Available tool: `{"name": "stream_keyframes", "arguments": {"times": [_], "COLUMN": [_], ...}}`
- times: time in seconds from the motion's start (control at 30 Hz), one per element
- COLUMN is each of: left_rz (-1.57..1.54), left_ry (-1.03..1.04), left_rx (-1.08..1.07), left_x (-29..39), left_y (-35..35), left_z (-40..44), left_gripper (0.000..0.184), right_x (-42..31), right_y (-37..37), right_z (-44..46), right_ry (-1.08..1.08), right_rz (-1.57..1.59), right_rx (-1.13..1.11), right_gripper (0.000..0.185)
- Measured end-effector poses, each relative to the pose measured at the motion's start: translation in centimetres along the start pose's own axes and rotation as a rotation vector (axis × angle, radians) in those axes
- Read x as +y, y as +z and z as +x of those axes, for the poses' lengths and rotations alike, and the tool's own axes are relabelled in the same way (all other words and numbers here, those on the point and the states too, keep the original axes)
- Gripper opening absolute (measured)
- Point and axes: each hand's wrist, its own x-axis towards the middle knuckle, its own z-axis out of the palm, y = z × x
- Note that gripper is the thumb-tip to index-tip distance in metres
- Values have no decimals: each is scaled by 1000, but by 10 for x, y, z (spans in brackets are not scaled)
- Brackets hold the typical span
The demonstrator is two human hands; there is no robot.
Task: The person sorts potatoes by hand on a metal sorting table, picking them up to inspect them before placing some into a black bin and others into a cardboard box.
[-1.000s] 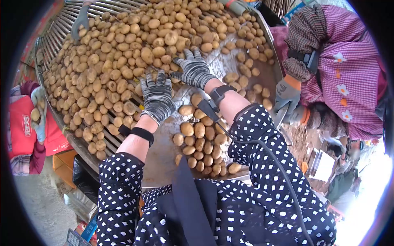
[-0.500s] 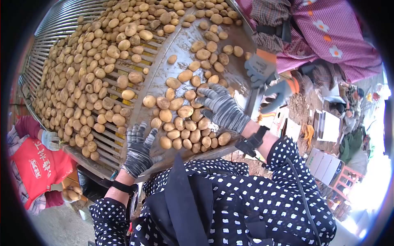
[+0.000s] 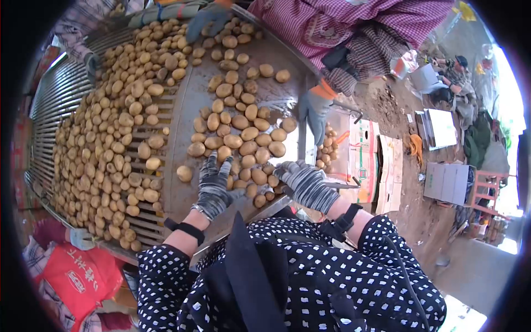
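Both my hands wear grey striped knit gloves. My left hand (image 3: pixel 213 187) lies with its fingers spread at the near left side of a loose group of potatoes (image 3: pixel 249 134) on a metal tray (image 3: pixel 187 98). Its fingertips touch the nearest potatoes. A single potato (image 3: pixel 184 174) lies just left of that hand. My right hand (image 3: pixel 306 185) is at the group's near right side, by the tray's edge, fingers stretched out and touching potatoes. Neither hand is closed around a potato.
Many more potatoes (image 3: pixel 105 149) cover a slatted rack (image 3: pixel 150 239) on the left. A co-worker's gloved hand (image 3: pixel 316 110) is at the tray's right edge, another (image 3: pixel 209 22) at the far end. Cardboard boxes (image 3: pixel 365 160) stand at the right; one holds potatoes.
My left hand has moved right, from the slats onto the tray beside the potatoes. My right hand has drawn back towards me. A co-worker's hand now reaches over the far potatoes. The view has shifted.
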Motion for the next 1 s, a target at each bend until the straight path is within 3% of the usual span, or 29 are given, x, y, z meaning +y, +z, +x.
{"name": "stream_keyframes", "arguments": {"times": [0.1,0.23,0.27,0.3,0.33,0.4,0.47,0.53,0.67,0.73,0.8,0.87,0.93,1.0], "left_rz": [-258,-327,-190,-54,83,107,134,-6,-100,-178,-246,-314,-268,-244], "left_ry": [5,199,79,-43,-167,-249,-316,-139,-63,271,300,330,275,280], "left_rx": [6,133,244,345,440,379,331,294,185,130,116,82,289,326], "left_x": [14,-26,-42,-55,-63,-76,-78,-51,-17,-5,-14,-36,-65,-83], "left_y": [-18,-40,-44,-47,-47,-29,-18,-9,-7,-22,-34,-30,-27,-42], "left_z": [20,22,18,12,7,7,15,26,42,39,39,35,35,46], "left_gripper": [81,73,71,70,69,71,75,81,82,81,78,75,71,67], "right_x": [1,18,25,30,34,60,66,54,23,31,43,57,80,100], "right_y": [7,-25,-31,-55,-64,-66,-60,-50,-16,-5,-21,-50,-48,-58], "right_z": [18,72,84,105,127,182,222,240,209,184,161,171,185,223], "right_ry": [-35,-63,-41,-57,63,36,70,112,-24,24,-66,76,168,222], "right_rz": [1,61,85,39,140,25,-10,-47,-83,-140,-104,-42,-116,-107], "right_rx": [37,-63,181,152,220,313,333,351,285,73,-20,-254,179,523], "right_gripper": [39,23,19,21,32,49,55,61,65,58,52,55,56,55]}}
